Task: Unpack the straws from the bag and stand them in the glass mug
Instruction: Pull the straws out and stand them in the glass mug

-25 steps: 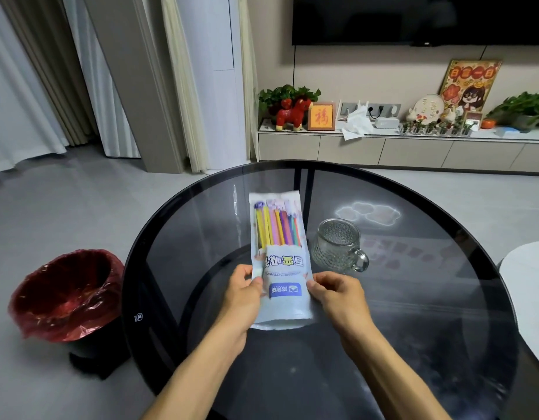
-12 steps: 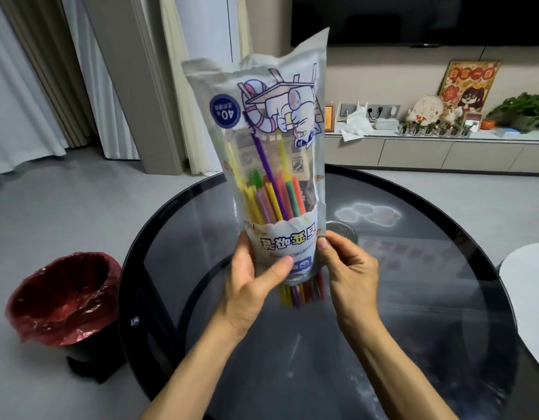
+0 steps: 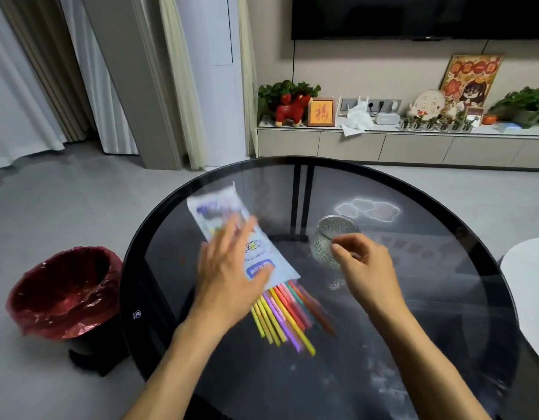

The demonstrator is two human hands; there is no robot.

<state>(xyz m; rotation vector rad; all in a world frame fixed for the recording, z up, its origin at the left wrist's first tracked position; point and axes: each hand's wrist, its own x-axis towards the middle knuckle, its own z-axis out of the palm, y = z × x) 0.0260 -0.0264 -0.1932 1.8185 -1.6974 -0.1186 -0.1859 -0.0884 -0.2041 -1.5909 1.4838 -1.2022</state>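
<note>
Bag (image 3: 231, 234) left of mug (image 3: 330, 237); straws (image 3: 284, 316) protrude from its near end. Left hand (image 3: 231, 277) spread on bag. Right hand (image 3: 363, 268) loosely curled before mug, holding nothing.

In front of me, the round dark glass counter (image 3: 383, 344) carries the bag (image 3: 231, 228), the spilled coloured straws (image 3: 284, 319) and the glass mug (image 3: 328, 237).

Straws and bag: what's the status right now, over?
Left hand open over the bag; right hand loosely curled, empty, by the glass mug. Straws fanned half out of bag on table. Mug empty. Nothing blocking.
</note>
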